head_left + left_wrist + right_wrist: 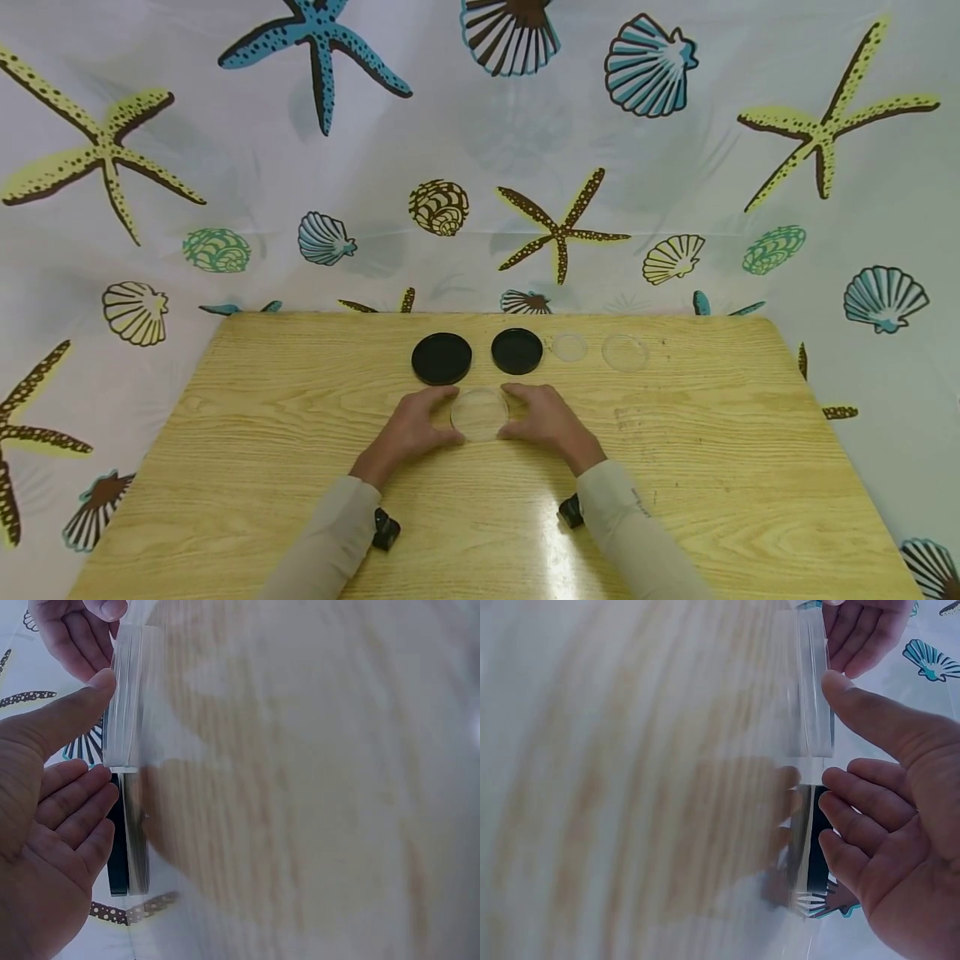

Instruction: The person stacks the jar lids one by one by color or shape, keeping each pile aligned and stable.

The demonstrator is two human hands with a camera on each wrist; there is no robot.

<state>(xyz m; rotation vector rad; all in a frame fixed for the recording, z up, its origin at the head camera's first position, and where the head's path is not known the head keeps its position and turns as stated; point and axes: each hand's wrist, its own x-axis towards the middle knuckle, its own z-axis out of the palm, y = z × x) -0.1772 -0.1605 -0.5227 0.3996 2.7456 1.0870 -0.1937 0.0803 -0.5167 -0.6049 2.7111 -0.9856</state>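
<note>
Clear dish (pixel 480 414): lying on the table (pixel 262 442) between left hand (pixel 412 423) and right hand (pixel 547 420), both spread wide; showing a banded side wall only in wrist views; sitting well inside the table's edges, leaving open wood on the near side.

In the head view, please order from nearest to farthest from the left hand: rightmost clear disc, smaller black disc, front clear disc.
1. Front clear disc: just right of the left hand.
2. Smaller black disc: farther back, to the right.
3. Rightmost clear disc: right end of the back row.
</note>
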